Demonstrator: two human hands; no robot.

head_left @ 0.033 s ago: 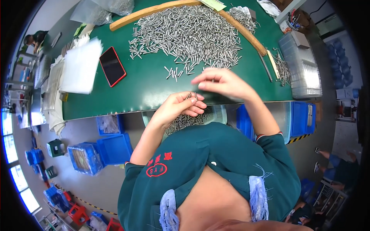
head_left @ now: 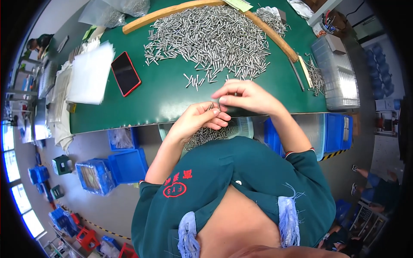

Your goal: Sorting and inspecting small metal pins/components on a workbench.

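My left hand (head_left: pixel 198 117) is closed, palm up, around several small metal pins (head_left: pixel 211 106) at the table's front edge. One pin stands up between its fingertips. From the right, my right hand (head_left: pixel 248 97) comes in with thumb and fingertips pinched at that pin's upper end. Below both hands, a pale green plastic basket (head_left: pixel 246 127) holds many loose pins (head_left: pixel 202 138). Beyond the hands lies a big heap of similar pins (head_left: pixel 211 41) on the green tabletop (head_left: pixel 159 101), with a few strays on its near side.
Wooden strips (head_left: pixel 172 10) border the heap. To the left lie a red-edged phone (head_left: pixel 125 74) and plastic sheets (head_left: pixel 90 75); clear boxes (head_left: pixel 335 73) stand at right. Blue bins (head_left: pixel 337 133) sit under the table's right side. Other people are in the far background.
My right hand has moved down toward my left hand, and its fingertips have come to the raised pin. My left hand stays in place.
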